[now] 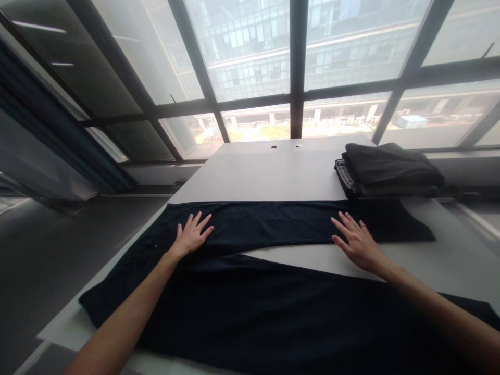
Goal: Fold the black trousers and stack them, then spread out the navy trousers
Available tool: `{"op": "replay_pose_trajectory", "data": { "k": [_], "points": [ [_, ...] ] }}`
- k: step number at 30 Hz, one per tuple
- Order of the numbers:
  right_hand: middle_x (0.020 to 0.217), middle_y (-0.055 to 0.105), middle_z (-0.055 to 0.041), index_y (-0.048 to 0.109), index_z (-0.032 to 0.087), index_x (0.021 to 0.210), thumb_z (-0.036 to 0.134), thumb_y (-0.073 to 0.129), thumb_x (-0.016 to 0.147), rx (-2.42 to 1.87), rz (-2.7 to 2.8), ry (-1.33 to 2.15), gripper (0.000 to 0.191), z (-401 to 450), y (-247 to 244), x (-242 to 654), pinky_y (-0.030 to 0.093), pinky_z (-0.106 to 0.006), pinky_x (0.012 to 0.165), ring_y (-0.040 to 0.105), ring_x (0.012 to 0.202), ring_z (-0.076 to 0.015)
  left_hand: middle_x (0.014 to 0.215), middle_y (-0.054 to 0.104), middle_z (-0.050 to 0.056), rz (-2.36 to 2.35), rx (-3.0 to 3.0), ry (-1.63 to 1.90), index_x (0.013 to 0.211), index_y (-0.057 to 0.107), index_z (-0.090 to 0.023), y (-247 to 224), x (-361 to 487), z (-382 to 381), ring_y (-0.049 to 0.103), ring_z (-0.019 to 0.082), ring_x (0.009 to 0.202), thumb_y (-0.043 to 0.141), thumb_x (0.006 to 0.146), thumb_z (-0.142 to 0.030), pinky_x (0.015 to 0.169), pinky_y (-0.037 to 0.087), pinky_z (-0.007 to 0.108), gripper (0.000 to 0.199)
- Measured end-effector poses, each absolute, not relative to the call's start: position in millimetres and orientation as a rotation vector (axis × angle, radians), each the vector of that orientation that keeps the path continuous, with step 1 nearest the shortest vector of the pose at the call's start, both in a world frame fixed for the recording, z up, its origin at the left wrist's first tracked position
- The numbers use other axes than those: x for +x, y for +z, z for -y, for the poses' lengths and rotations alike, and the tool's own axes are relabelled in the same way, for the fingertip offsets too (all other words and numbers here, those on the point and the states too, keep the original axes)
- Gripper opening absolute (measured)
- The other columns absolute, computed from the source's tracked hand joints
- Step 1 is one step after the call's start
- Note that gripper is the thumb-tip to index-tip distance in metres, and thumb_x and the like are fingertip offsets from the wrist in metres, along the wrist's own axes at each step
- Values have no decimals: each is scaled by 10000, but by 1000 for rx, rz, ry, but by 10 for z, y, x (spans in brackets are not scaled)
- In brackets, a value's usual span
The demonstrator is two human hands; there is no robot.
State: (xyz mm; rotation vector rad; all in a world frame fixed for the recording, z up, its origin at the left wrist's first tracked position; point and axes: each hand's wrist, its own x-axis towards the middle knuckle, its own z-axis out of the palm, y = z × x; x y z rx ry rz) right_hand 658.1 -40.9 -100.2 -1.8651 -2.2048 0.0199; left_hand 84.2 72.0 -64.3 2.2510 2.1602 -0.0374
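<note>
Left hand (191, 235) at eleven o'clock, palm down, fingers spread. Right hand (356, 242) at one o'clock, equally flat and splayed. Bare left forearm (127, 307) enters from seven o'clock, right forearm (437, 303) from four o'clock.

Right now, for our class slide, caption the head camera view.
Left hand and right hand rest flat on dark trousers on a white table, near folded dark clothes.

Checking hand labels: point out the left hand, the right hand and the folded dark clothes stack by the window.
Left hand (191, 235), head view, on the back of the hand.
Right hand (354, 244), head view, on the back of the hand.
Folded dark clothes stack (390, 166), head view, on the top garment.
</note>
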Motion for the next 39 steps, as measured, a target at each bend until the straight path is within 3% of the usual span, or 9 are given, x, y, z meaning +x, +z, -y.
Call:
{"op": "replay_pose_trajectory", "data": {
  "k": [8,15,22,25,30,39],
  "points": [
    [1669,202,-95,319,270,1599,588,304,1018,-2233,2040,45,661,182,-1192,7182,190,-530,1226,180,1536,-283,1696,114,51,-2101,2246,-98,1600,222,-393,-828,1073,-1228,105,350,1550,229,975,-678,1156,156,701,686],
    [1665,220,-109,331,293,1593,717,313,961,-2267,1986,43,762,178,-1206,7329,196,-601,1201,175,1533,-336,1698,99,62,-2104,2207,-110,1601,219,-394,-810,1091,-1311,100,369,1547,221,970,-693,1147,144,720,698],
    [1566,418,-158,481,121,1507,605,281,992,-2206,1769,-29,734,86,-1203,7868,289,-415,1210,344,1474,-293,1680,218,80,-2188,2198,-57,1585,333,-322,-692,1445,-1293,181,385,1531,321,979,-580,1148,227,694,659],
    [1602,363,-150,435,126,1536,601,295,986,-2244,1812,-46,740,85,-1278,8122,248,-429,1225,297,1496,-293,1679,226,60,-2082,2275,-54,1589,318,-327,-685,1683,-1267,180,344,1540,327,991,-520,1161,228,675,628],
    [1666,210,-137,343,164,1587,652,215,987,-2403,1865,21,783,132,-1377,8362,144,-465,1242,176,1537,-285,1689,184,75,-2020,2261,-47,1590,297,-369,-785,1957,-1204,153,361,1543,258,1016,-551,1159,181,700,603],
    [1678,188,-85,321,175,1597,663,160,950,-2404,1865,-43,826,73,-1506,8506,77,-434,1258,66,1557,-223,1684,212,65,-2057,2298,98,1586,319,-347,-852,2006,-1077,153,323,1549,256,1017,-578,1198,148,646,618]
  ]
}}
